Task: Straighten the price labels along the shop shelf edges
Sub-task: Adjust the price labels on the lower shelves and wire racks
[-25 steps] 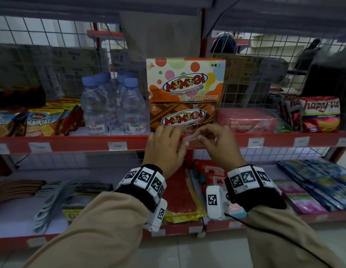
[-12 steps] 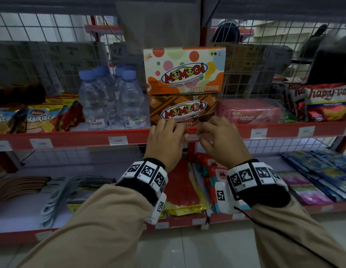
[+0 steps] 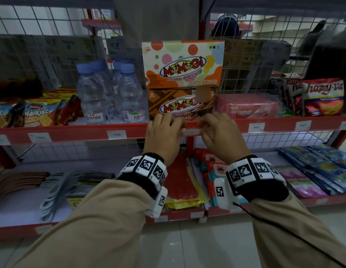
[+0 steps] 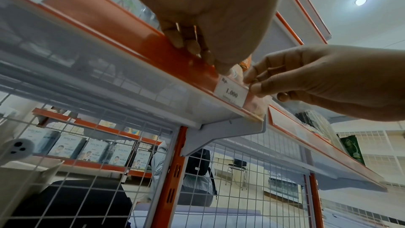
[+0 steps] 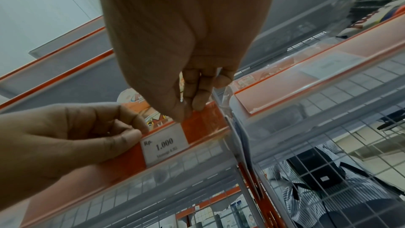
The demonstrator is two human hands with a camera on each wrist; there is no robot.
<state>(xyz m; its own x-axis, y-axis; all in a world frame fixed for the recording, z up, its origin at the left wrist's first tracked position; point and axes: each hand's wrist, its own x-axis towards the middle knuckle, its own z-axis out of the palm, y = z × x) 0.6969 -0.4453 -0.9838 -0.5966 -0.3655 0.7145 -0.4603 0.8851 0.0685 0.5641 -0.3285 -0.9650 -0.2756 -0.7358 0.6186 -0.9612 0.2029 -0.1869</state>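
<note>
A white price label point(image 3: 191, 132) marked "1.000" sits in the clear strip on the red shelf edge point(image 3: 81, 132), below the brown Momogi box point(image 3: 178, 107). My left hand point(image 3: 166, 132) has its fingers curled over the strip, with thumb and forefinger pinching the label's upper left corner point(image 5: 144, 142). My right hand point(image 3: 218, 132) pinches the upper right corner point(image 4: 246, 88). Seen from below, the label point(image 4: 232, 93) point(image 5: 164, 146) lies level along the strip. The pinching fingertips point(image 4: 252, 81) point(image 5: 140, 133) press against the strip's top lip.
More labels point(image 3: 117, 134) point(image 3: 256, 127) point(image 3: 39, 137) sit along the same edge. Water bottles point(image 3: 110, 93), a tutti frutti Momogi box point(image 3: 183, 62) and a pink nabati pack point(image 3: 245, 107) stand above. Snack packets point(image 3: 313, 167) fill the lower shelf. A red upright point(image 4: 168, 179) stands just right of the label.
One second ago the label was tilted between my fingers above the edge. Now it lies level in the strip, and both hands have closed in on its corners.
</note>
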